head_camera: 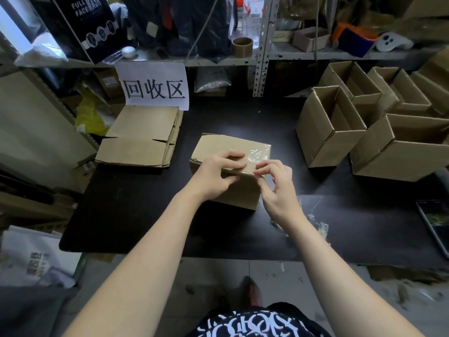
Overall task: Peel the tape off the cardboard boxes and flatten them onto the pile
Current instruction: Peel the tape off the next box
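Note:
A closed cardboard box [224,147] sits at the middle of the black table [136,215], its top sealed with clear shiny tape [258,154]. My left hand [215,175] grips the box's near top edge, fingers over the top and thumb on the front face. My right hand [277,186] pinches the tape at the near right edge of the box top with thumb and fingertips. A pile of flattened boxes [143,137] lies at the back left of the table.
Several open upright boxes [328,132] crowd the table's right side. Crumpled peeled tape [315,222] lies near my right forearm. A phone [437,224] rests at the right edge. A white paper sign [155,88] hangs from the metal shelving [263,52] behind.

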Demonstrator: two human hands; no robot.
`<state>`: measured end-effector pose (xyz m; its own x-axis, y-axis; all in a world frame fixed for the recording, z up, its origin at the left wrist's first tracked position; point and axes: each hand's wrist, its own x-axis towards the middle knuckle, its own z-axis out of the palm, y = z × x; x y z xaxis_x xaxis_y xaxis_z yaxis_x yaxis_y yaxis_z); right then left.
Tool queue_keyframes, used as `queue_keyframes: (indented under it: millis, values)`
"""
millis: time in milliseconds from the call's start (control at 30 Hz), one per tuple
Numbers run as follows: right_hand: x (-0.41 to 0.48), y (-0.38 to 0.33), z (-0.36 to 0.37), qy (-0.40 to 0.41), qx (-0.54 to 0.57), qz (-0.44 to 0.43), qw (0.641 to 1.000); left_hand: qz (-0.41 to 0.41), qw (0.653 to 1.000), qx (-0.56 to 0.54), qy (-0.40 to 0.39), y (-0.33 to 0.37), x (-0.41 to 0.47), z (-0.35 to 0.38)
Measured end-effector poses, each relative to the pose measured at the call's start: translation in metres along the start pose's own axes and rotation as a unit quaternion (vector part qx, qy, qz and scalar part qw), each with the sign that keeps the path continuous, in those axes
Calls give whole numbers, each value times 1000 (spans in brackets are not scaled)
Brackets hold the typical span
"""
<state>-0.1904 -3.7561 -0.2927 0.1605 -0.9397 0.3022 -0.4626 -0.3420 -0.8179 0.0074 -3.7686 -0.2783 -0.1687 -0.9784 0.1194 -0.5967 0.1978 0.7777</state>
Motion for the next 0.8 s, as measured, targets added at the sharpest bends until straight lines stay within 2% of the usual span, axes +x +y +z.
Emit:
queue_keyframes:
  millis: [333, 500, 700, 800]
  values:
    - [11, -20, 9, 25, -130, 64, 989, 5, 1000, -9, 18, -2, -3, 2]
    - [2, -16, 21, 83, -51, 17, 995, 4, 1000, 0, 16, 0, -6, 2]
    - [-12, -19, 20, 51, 10, 22, 998, 6, 1000, -1, -1, 2, -5, -2]
    - [-20, -19, 19, 59, 29, 24, 998, 20, 1000, -10, -4, 2, -6, -1]
